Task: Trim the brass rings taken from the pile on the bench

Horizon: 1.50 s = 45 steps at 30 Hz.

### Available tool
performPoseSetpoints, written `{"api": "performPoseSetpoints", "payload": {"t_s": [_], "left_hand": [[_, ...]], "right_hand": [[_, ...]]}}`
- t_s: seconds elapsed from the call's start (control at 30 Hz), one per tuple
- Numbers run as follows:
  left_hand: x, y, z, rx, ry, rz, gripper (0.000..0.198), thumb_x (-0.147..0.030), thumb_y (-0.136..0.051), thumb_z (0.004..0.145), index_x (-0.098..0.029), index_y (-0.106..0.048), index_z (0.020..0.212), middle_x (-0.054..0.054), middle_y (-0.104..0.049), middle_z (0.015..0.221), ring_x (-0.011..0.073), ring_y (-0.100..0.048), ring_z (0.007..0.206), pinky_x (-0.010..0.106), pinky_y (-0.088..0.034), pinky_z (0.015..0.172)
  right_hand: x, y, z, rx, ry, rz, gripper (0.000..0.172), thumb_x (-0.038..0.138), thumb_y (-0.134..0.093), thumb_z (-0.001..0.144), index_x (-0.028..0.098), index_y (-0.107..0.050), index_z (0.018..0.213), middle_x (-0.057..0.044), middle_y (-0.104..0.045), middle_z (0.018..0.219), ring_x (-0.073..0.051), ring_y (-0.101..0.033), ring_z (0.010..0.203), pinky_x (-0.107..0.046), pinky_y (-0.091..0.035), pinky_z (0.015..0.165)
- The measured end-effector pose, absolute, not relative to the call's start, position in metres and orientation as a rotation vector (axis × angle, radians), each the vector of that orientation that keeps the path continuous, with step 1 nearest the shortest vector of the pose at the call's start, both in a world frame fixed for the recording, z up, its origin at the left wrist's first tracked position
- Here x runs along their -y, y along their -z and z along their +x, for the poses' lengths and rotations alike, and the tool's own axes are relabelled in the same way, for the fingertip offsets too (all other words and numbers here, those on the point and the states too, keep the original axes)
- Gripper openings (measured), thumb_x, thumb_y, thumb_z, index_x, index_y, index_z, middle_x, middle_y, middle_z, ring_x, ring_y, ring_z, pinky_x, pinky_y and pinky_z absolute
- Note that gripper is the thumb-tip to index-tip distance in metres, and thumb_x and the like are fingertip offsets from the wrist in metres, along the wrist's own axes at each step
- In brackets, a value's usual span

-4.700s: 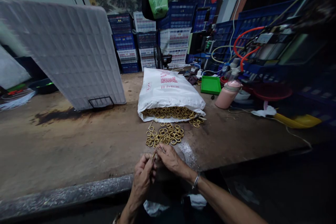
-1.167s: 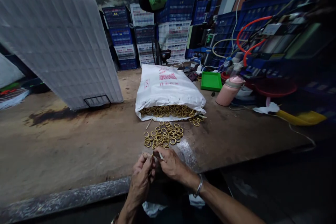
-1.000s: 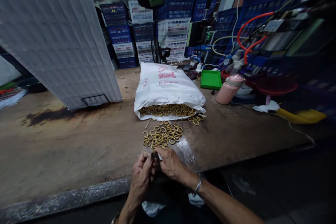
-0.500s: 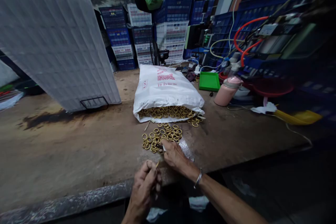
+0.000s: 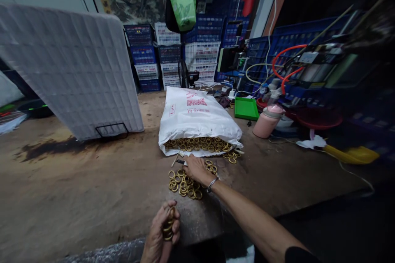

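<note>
My left hand (image 5: 157, 230), near the table's front edge, is closed around several brass-coloured rings (image 5: 168, 227) stacked in the curled fingers. Farther forward, my right hand (image 5: 197, 169) reaches over a loose pile of rings (image 5: 184, 185) on the table. A small tool with a dark tip and a white part (image 5: 180, 161) sticks out from its fingers; its exact kind is unclear. Just beyond lies a white woven sack (image 5: 200, 119) with red print, its mouth facing me and full of more rings (image 5: 197, 144). A thin stick (image 5: 175, 160) lies by the sack's mouth.
A large grey quilted panel (image 5: 70, 70) stands at left on a wire stand (image 5: 111, 130). To the right are a green tray (image 5: 246, 108), a pink bottle (image 5: 268, 122) and a yellow scoop (image 5: 352, 153). Stacked crates (image 5: 202, 53) line the back.
My right hand has moved forward over the pile, towards the sack, with the small tool. My left hand has turned and lowered slightly, showing the rings in it. The camera view has tilted up.
</note>
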<state>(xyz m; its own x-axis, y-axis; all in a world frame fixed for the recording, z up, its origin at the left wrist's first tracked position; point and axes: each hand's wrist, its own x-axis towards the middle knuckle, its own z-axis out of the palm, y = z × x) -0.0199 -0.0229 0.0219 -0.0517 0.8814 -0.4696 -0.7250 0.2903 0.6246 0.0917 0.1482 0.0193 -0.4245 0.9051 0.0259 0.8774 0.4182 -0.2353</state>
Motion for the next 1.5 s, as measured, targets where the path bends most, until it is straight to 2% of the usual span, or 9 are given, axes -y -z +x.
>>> {"api": "performPoseSetpoints", "payload": {"t_s": [0.3, 0.47, 0.6, 0.9, 1.07, 1.2, 1.3, 1.4, 1.5], "left_hand": [[0.02, -0.018, -0.025, -0.903, -1.375, 0.091, 0.022, -0.025, -0.074, 0.056, -0.014, -0.059, 0.067, 0.001, -0.059, 0.072, 0.0081, -0.051, 0.058, 0.017, -0.036, 0.046], [0.012, -0.017, -0.022, -1.004, -1.393, 0.264, 0.025, -0.034, -0.069, 0.063, -0.016, -0.056, 0.074, -0.004, -0.052, 0.063, 0.0043, -0.045, 0.047, 0.013, -0.028, 0.037], [0.008, -0.02, -0.016, -1.131, -1.436, 0.371, 0.039, -0.044, -0.066, 0.063, -0.018, -0.053, 0.09, -0.006, -0.049, 0.057, 0.0041, -0.041, 0.04, 0.013, -0.024, 0.033], [0.015, -0.011, -0.011, -1.38, -1.375, 0.613, 0.03, -0.046, -0.059, 0.067, -0.017, -0.053, 0.071, -0.008, -0.042, 0.043, 0.0047, -0.031, 0.035, 0.015, -0.022, 0.035], [0.021, -0.017, -0.012, -1.535, -1.476, 1.005, 0.02, -0.037, -0.059, 0.07, -0.018, -0.063, 0.07, -0.002, -0.054, 0.057, 0.0115, -0.047, 0.053, 0.02, -0.038, 0.052], [0.023, -0.018, -0.012, -1.561, -1.519, 1.138, 0.015, -0.033, -0.058, 0.071, -0.019, -0.065, 0.073, 0.002, -0.061, 0.068, 0.0171, -0.054, 0.068, 0.024, -0.04, 0.066], [0.024, -0.019, -0.011, -1.537, -1.452, 1.076, 0.017, -0.035, -0.057, 0.072, -0.019, -0.062, 0.07, -0.001, -0.056, 0.058, 0.0129, -0.05, 0.056, 0.021, -0.039, 0.056], [0.024, -0.02, -0.01, -1.459, -1.295, 0.851, 0.024, -0.042, -0.055, 0.072, -0.018, -0.054, 0.068, -0.007, -0.043, 0.047, 0.0068, -0.038, 0.038, 0.017, -0.03, 0.039], [0.023, -0.019, -0.01, -1.343, -1.24, 0.657, 0.031, -0.048, -0.057, 0.068, -0.019, -0.048, 0.068, -0.007, -0.045, 0.049, 0.0045, -0.036, 0.034, 0.015, -0.023, 0.033]], "right_hand": [[-0.15, -0.016, 0.092, 2.541, -0.314, -1.556, 0.027, 0.025, -0.046, 0.077, 0.017, -0.05, 0.102, -0.009, -0.055, 0.095, -0.02, -0.053, 0.082, -0.028, -0.033, 0.067], [-0.133, -0.022, 0.095, 2.472, -0.427, -1.321, 0.018, 0.015, -0.044, 0.076, 0.018, -0.051, 0.092, -0.004, -0.056, 0.088, -0.015, -0.05, 0.08, -0.024, -0.031, 0.067], [-0.1, -0.026, 0.098, 2.363, -0.67, -1.05, 0.009, 0.015, -0.046, 0.077, 0.018, -0.051, 0.083, 0.0, -0.054, 0.077, -0.012, -0.047, 0.071, -0.021, -0.031, 0.064], [-0.052, -0.029, 0.099, 2.187, -0.974, -1.002, 0.006, 0.022, -0.048, 0.079, 0.018, -0.051, 0.077, 0.003, -0.048, 0.067, -0.009, -0.042, 0.061, -0.019, -0.03, 0.057], [-0.047, -0.031, 0.1, 2.154, -1.055, -1.098, 0.023, 0.033, -0.041, 0.084, 0.016, -0.05, 0.071, 0.005, -0.043, 0.06, -0.008, -0.038, 0.057, -0.019, -0.028, 0.052], [-0.046, -0.026, 0.099, 2.1, -1.176, -1.148, 0.029, 0.033, -0.041, 0.083, 0.016, -0.043, 0.059, 0.007, -0.035, 0.053, -0.007, -0.032, 0.052, -0.019, -0.025, 0.048], [-0.047, -0.021, 0.098, 2.04, -1.235, -1.16, 0.028, 0.031, -0.043, 0.081, 0.016, -0.041, 0.057, 0.007, -0.032, 0.053, -0.007, -0.03, 0.052, -0.019, -0.023, 0.047], [-0.046, -0.021, 0.098, 2.02, -1.228, -1.166, 0.026, 0.032, -0.043, 0.08, 0.016, -0.043, 0.059, 0.007, -0.033, 0.053, -0.007, -0.03, 0.052, -0.018, -0.023, 0.046], [-0.045, -0.024, 0.099, 2.009, -1.247, -1.153, 0.028, 0.035, -0.042, 0.081, 0.016, -0.046, 0.062, 0.007, -0.035, 0.054, -0.007, -0.032, 0.052, -0.018, -0.024, 0.046]]}}
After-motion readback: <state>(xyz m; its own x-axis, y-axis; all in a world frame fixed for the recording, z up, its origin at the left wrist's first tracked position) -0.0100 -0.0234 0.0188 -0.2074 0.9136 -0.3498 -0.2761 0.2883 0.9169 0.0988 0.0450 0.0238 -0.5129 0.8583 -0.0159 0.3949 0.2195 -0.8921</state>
